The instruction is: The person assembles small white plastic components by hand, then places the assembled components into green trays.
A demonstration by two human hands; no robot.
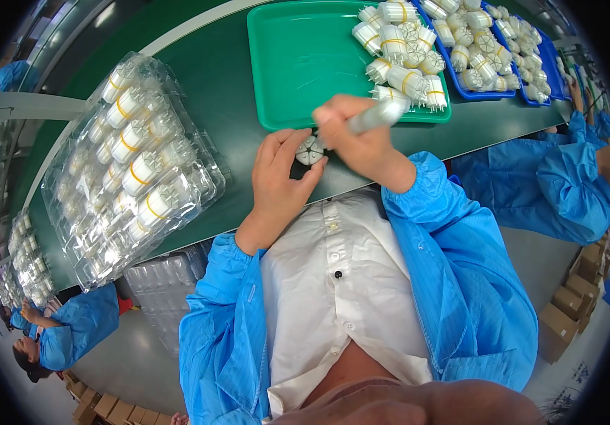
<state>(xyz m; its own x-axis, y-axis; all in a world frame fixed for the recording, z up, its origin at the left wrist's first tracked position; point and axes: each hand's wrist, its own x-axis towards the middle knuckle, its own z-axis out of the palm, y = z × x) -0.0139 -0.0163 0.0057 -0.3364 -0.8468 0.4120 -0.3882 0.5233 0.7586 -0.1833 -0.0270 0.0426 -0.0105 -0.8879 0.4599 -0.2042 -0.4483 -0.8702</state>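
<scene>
My left hand (278,170) is closed around a small round white part (310,150), whose segmented, spoked top faces up. It sits at the table, just in front of the green tray (276,117). Close by on the right, my right hand (358,138) grips a thick whitish cylindrical tool (379,115), smeared by motion. The tool slants up and to the right; whether its other end touches the round part is hidden by my fingers. White cylindrical parts (407,53) with yellow bands and thin pins are heaped in the tray's right side.
Clear plastic trays (135,170) of similar banded parts are stacked at left. Blue trays (489,92) with more parts stand at far right. The green table (205,92) has its near edge against me. Co-workers in blue (532,177) sit on both sides; cardboard boxes (560,326) line the floor.
</scene>
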